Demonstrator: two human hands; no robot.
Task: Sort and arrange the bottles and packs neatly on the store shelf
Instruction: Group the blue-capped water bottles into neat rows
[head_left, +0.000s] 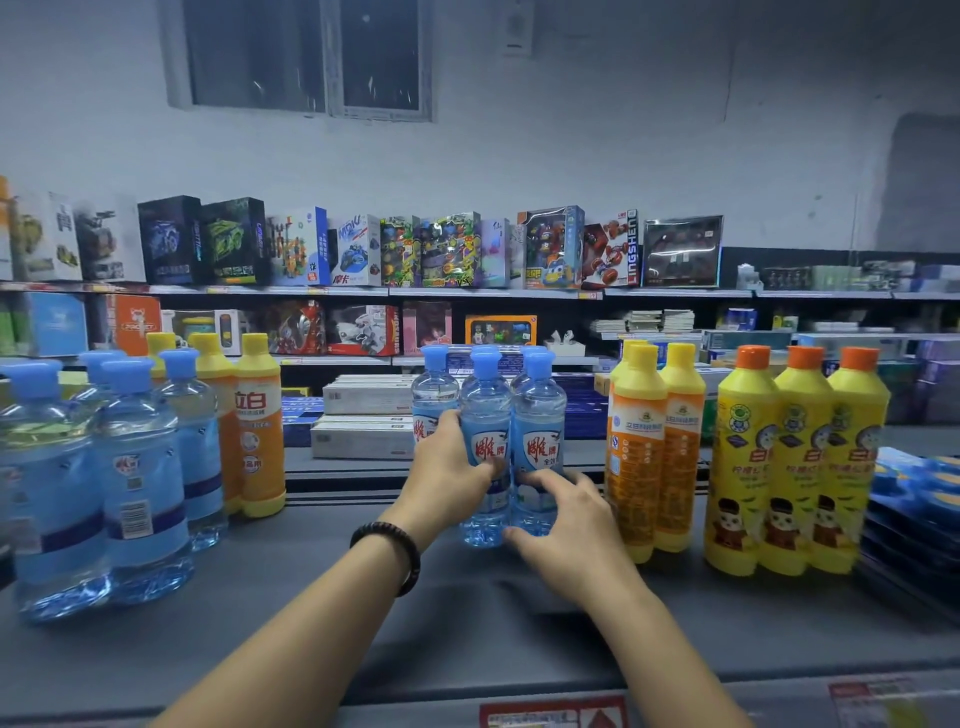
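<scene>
Several clear blue bottles (485, 410) with blue caps stand in a tight cluster at the middle of the grey shelf (311, 613). My left hand (447, 473) grips the front left bottle of the cluster from its left side. My right hand (563, 519) curls round the lower part of the front right blue bottle (537, 415). Left of the cluster stand larger blue bottles (135, 467) and orange-yellow bottles (257, 426). To the right are orange-yellow bottles (636, 447), then three yellow bottles with orange caps (795, 457).
Stacked blue packs (914, 499) lie at the far right of the shelf. White flat boxes (363, 431) sit behind the shelf's back edge. Toy boxes (447, 249) fill the shelves further back. A red price label (556, 714) is on the front edge.
</scene>
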